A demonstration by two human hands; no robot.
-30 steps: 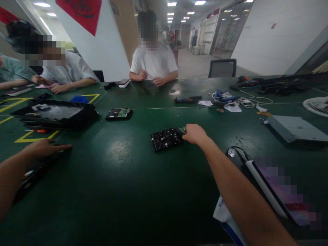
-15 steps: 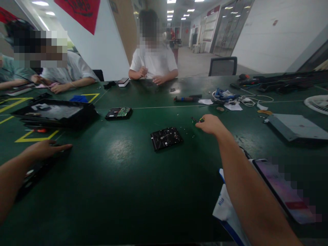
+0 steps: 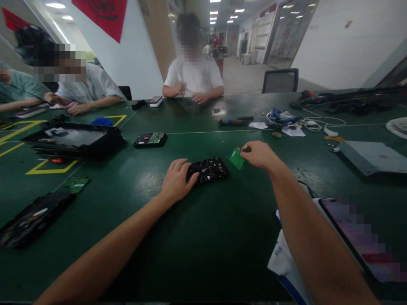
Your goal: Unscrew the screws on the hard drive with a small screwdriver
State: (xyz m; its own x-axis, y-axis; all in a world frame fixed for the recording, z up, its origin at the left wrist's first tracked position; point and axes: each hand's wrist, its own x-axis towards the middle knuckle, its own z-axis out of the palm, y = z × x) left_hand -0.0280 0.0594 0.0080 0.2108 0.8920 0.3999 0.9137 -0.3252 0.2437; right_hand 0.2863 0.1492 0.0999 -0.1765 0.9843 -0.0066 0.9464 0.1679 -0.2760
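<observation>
A black hard drive [image 3: 208, 169] lies on the green table [image 3: 203, 228] in front of me. My left hand [image 3: 176, 180] rests on its left end, fingers curled over the edge. My right hand [image 3: 259, 153] hovers just right of the drive, pinched on a small tool with a yellow and dark tip [image 3: 246, 148]. A small green circuit board [image 3: 237, 159] lies tilted between the drive and my right hand, touching or very near the tool tip.
A second hard drive [image 3: 150, 139] and a black tray [image 3: 73, 140] sit to the left. Another green board [image 3: 75, 184] and black part [image 3: 32, 218] lie near left. A phone [image 3: 365, 237] lies at right, cables [image 3: 286, 118] behind. Three people sit across the table.
My left hand has moved from the black part at the left over to the hard drive. The green circuit board now lies beside my right hand, which has shifted slightly.
</observation>
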